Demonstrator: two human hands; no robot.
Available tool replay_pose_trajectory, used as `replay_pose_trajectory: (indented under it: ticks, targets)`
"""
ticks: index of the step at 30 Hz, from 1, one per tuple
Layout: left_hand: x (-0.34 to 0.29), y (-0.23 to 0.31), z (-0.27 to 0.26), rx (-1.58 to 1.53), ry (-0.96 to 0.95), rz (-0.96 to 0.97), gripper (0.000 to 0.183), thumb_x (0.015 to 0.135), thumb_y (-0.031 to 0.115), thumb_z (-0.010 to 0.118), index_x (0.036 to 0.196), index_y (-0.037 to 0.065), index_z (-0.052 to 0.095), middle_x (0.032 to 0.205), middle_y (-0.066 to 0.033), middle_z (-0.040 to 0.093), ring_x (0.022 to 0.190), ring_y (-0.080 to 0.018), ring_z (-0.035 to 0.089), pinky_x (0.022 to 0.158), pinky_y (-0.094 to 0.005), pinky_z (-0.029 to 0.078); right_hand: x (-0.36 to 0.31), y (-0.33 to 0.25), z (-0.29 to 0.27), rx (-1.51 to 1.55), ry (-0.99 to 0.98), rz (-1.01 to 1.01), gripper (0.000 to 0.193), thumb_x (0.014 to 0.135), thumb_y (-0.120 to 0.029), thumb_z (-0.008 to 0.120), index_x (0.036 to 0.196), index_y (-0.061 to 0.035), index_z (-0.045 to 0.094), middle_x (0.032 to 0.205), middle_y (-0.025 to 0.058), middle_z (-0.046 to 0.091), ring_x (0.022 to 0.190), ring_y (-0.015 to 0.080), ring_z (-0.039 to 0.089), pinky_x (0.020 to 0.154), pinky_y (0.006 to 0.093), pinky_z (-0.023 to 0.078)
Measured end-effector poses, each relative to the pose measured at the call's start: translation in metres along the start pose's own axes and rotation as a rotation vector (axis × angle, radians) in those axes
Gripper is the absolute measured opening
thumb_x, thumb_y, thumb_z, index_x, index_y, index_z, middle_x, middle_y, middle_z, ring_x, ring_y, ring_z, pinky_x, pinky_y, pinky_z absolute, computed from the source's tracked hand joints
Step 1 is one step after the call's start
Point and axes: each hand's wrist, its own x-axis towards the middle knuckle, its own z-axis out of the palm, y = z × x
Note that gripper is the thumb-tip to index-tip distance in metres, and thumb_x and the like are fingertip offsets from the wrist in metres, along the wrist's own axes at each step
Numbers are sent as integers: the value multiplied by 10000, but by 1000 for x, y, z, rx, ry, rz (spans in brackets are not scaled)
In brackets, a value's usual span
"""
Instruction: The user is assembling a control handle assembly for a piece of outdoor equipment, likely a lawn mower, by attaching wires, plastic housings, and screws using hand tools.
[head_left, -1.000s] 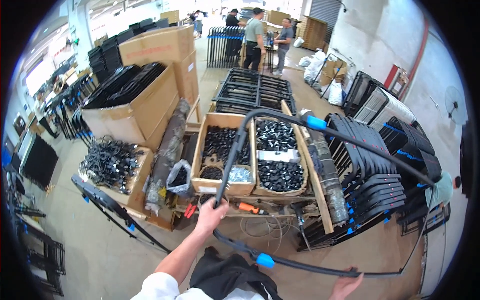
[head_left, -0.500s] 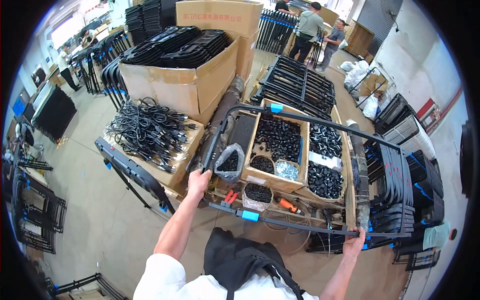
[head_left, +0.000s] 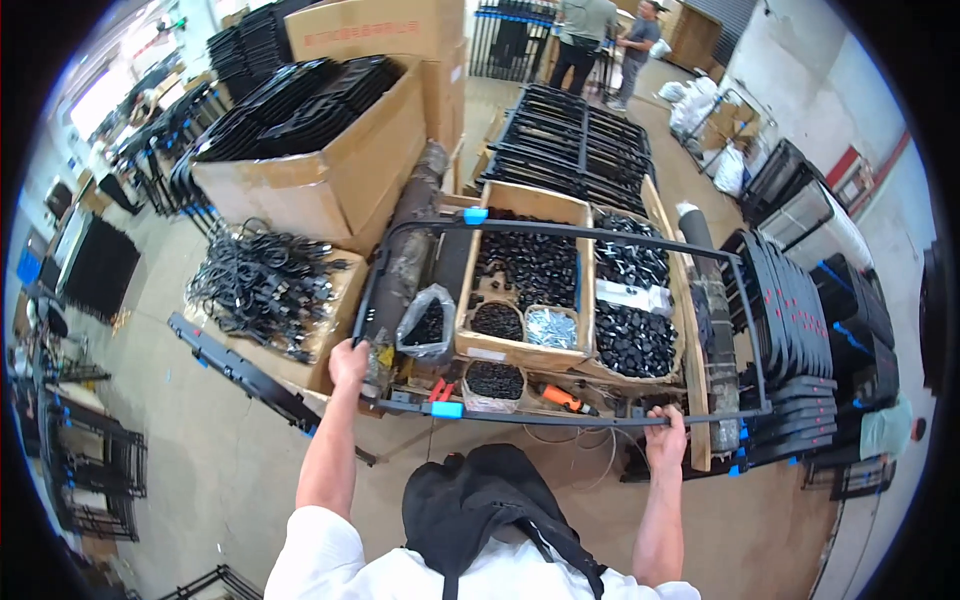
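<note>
Both hands (head_left: 350, 365) grip a black frame (head_left: 590, 232) bearing blue labels (head_left: 447, 409).

Wooden crates (head_left: 520, 350) hold small black parts, a big cardboard box (head_left: 340, 180) carries black frames, tangled black cables (head_left: 262, 285) lie alongside, two people (head_left: 600, 40) stand beyond.

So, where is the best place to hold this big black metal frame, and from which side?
Probably the near bar of the black frame, gripped wide apart from the person's side. The left hand holds near one corner, the right hand further along. The frame is broad and lies flat, so wide grips likely steady it.
</note>
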Motion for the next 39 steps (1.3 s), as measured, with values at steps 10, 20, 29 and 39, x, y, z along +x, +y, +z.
replay_pose_trajectory:
  ticks: [10,20,29,39]
  targets:
    - [-9,21,31,184,236,285,332,931,291,723,1198,94,752,1086,-212,740,1064,-405,693,943,-505,529,47,38,-42,78,50,228,158,950,-210,669,1025,-78,629,1062,97,724,987,273,694,961,454,559]
    - [-31,30,14,128,284,209,352,910,272,668,1177,43,684,1152,-224,711,1110,-419,677,984,-540,530,14,34,-54,-428,-461,478,381,1062,-444,568,1224,-112,660,1009,52,713,968,204,660,770,355,527]
    - [-240,-8,32,-22,76,886,246,957,158,666,1194,115,713,1222,-136,698,1150,-346,670,948,-445,563,-65,66,38,-1763,-913,198,273,947,-221,666,940,45,728,839,114,738,748,162,674,712,307,538]
    - [-247,-342,-65,-14,137,-500,314,976,362,594,1089,146,792,1111,-183,754,1064,-405,707,937,-502,568,-260,215,417,-1377,-1619,-657,419,890,-134,756,1277,-13,650,1217,176,675,1102,312,666,942,387,542]
